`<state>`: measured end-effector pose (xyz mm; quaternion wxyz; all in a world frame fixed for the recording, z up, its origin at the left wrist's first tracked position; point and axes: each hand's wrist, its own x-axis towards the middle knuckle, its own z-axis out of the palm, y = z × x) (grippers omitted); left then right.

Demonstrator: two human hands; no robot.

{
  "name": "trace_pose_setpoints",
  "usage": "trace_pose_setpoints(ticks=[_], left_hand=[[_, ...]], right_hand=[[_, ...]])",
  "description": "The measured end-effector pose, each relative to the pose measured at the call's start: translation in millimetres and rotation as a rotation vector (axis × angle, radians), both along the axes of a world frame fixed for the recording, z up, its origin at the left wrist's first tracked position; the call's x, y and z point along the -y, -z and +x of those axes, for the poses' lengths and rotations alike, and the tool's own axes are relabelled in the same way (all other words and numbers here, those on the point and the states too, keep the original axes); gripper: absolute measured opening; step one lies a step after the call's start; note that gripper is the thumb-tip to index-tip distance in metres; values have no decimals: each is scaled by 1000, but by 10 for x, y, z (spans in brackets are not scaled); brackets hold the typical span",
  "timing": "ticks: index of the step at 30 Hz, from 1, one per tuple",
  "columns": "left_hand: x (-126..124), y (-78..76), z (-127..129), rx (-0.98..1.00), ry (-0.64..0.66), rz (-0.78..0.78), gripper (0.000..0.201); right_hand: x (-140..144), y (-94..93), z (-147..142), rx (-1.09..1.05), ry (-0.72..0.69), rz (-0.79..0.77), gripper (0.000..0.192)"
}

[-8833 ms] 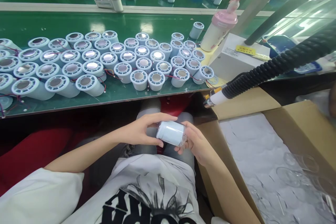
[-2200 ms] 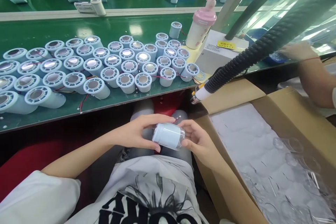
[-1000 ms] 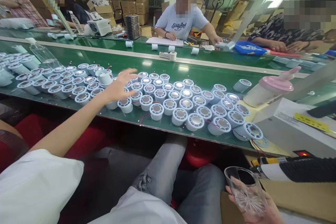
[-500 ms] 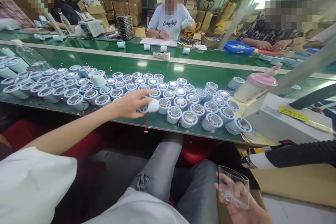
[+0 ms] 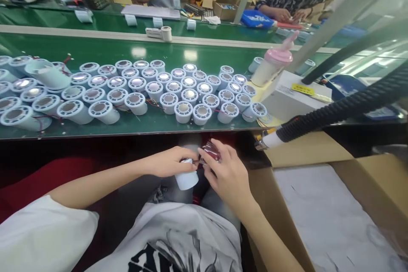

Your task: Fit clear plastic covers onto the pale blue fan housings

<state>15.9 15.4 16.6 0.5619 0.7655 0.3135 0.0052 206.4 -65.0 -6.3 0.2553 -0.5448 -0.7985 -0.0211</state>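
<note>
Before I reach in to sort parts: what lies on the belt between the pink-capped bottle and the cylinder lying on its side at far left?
In the head view, rows of upright pale-blue cylinders fill the belt between the bottle and the tipped cylinder.

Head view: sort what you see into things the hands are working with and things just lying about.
In use:
left hand holding pale blue cylinder
right hand holding clear cup

Lying about:
rows of pale blue cylinders on green belt
pink-lidded bottle
black hose
cardboard box
</note>
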Motion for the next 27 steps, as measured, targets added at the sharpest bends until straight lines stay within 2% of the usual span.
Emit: trace_pose_setpoints(ticks=[2,5,8,10,12,15,17,19,21,24,27], left_hand=[[29,-50,69,-5,23,230,19],[48,-57,120,19,-61,332,19],[37,51,127,139,-175,309,23],[18,152,118,196,-203,276,41],[0,238,107,227,-157,284,58],[-6,298,107,275,-53,290,65],[12,296,120,320,-27,187,67],[41,280,137,353,-59,27,67],[74,264,151,381,-146,-136,65],[114,256,152,404,-235,-343,62],[127,250,132,387,-203,-364,63]], right_hand=[[-13,11,79,-57,-13,-150,38],[16,14,164,-324,-74,-432,22],[55,-10,191,-633,-66,-553,6],[69,-28,196,-784,-18,-551,17],[72,-35,208,-908,39,-551,24],[65,-21,249,-1075,96,-563,29],[61,-8,284,-1189,99,-574,30],[68,0,316,-1270,49,-568,25],[96,6,338,-1196,-41,-557,14],[175,37,352,-880,-103,-478,37],[261,86,358,-733,-90,-401,34]])
